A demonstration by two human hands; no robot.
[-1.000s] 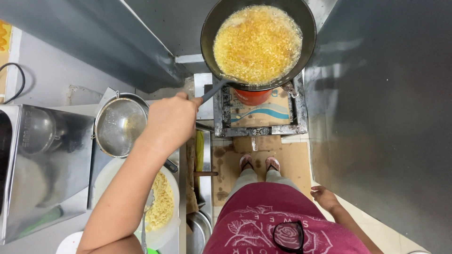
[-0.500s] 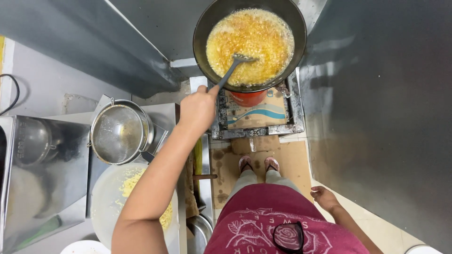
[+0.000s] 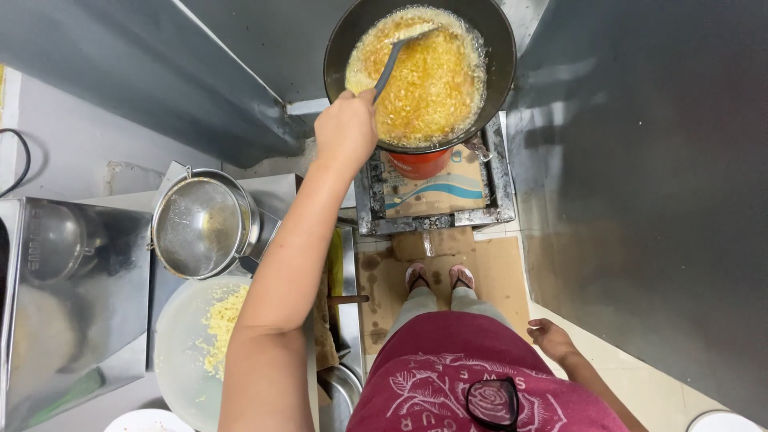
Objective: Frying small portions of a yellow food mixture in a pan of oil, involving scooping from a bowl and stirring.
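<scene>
Left hand has a tight grip on the ladle, its far end down in the bubbling wok on the stove. Right hand hangs loose and empty by the hip, fingers slack.

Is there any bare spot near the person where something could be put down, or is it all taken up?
Little bare counter shows. The strip holds a metal strainer bowl, a plate of yellow shreds and a steel box, closely packed. The wok, where the left hand works a ladle, covers the burner. The cardboard beside the feet lies bare; the right hand hangs free.
</scene>
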